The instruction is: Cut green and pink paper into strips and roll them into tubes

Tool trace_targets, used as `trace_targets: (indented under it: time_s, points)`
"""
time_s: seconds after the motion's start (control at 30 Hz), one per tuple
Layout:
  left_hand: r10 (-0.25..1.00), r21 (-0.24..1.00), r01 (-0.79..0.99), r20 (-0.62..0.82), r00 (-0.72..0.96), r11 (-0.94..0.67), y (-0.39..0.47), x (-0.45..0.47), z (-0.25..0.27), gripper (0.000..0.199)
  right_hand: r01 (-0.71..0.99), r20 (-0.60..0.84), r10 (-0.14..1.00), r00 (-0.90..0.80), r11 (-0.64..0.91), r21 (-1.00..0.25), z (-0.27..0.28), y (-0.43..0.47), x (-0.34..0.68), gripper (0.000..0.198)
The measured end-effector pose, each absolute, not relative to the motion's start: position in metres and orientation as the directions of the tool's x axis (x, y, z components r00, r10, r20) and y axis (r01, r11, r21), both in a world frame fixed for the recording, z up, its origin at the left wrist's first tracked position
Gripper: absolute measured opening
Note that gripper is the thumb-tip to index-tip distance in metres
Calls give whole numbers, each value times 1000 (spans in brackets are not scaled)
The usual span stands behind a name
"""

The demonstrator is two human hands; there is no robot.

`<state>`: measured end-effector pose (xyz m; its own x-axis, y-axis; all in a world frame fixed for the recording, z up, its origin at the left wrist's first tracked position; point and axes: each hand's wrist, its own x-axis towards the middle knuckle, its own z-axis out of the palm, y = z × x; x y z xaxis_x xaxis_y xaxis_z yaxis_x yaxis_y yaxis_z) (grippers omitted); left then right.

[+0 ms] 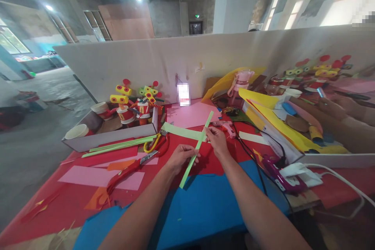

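Observation:
A narrow light-green paper strip point(201, 140) runs at a slant between my two hands, above the table. My left hand point(184, 157) pinches its lower part, while my right hand point(216, 139) grips it nearer the upper end. Behind the strip lies a wider light-green paper piece point(182, 131). Yellow-handled scissors point(152, 143) rest to the left of my hands. A pink glue gun point(227, 127) is just beyond my right hand. Beneath my hands, blue paper point(202, 203) covers part of the red tabletop covering.
At left, a box point(113, 139) holds cups and yellow-and-green paper figures point(121, 103). Red-handled scissors point(124, 172) lie among pink paper strips point(88, 175). A purple power strip point(283, 175) with cables and a box of coloured paper point(319, 159) stand at right. A white partition point(140, 62) rises behind.

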<state>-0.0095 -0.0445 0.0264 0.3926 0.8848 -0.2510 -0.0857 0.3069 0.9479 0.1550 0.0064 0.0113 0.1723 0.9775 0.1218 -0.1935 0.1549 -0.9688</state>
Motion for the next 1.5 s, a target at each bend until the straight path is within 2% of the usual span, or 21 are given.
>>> trace_targets:
  time_s: [0.07,0.17,0.23,0.33,0.53,0.8,0.9,0.97,1.03,1.1,1.2,1.3,1.4,1.5]
  points:
    - [913,949,-118,-239,330,291,-43,-9,24,33,-220,94,995,31,99,-970,11,3,152,40]
    - [939,963,-123,-197,282,239,-43,-8,23,34,-154,71,973,-220,37,-987,10,-2,146,41]
    - [940,969,-104,-188,286,225,-43,-8,24,35,-118,102,964,-246,75,-990,9,-4,144,39]
    - [920,963,-75,-223,324,260,-44,-10,27,36,-100,158,981,-110,147,-984,9,0,147,39]
    - [850,942,-26,-290,440,334,-46,-9,30,36,-195,115,982,150,143,-970,9,13,165,40]
    - [800,955,-2,-249,546,298,-46,-18,31,31,-240,124,940,319,206,-949,5,20,177,38]
    - [758,965,-2,-203,619,260,-42,-26,32,32,-348,41,930,365,177,-921,4,22,182,37]
    - [861,986,-63,-105,498,156,-37,-29,31,31,-472,-74,956,283,72,-878,3,21,181,33]
    - [968,997,-72,48,247,-31,-31,-29,28,27,-565,-174,981,90,-94,-820,3,19,178,31]
    - [983,984,20,173,67,-175,-25,-28,26,24,-604,-231,967,-104,-247,-758,3,17,172,28]
    - [965,956,151,261,-40,-252,-21,-30,23,20,-644,-301,923,-241,-384,-661,5,15,167,22]
    - [932,906,254,359,-41,-338,-21,-32,24,25,-646,-341,888,-307,-458,-611,6,13,163,21]
    - [890,838,301,436,129,-454,-26,-27,26,33,-616,-345,868,-357,-497,-612,4,8,155,18]
    - [854,803,296,455,253,-516,-31,-22,28,23,-587,-282,884,-372,-459,-667,2,-2,142,19]
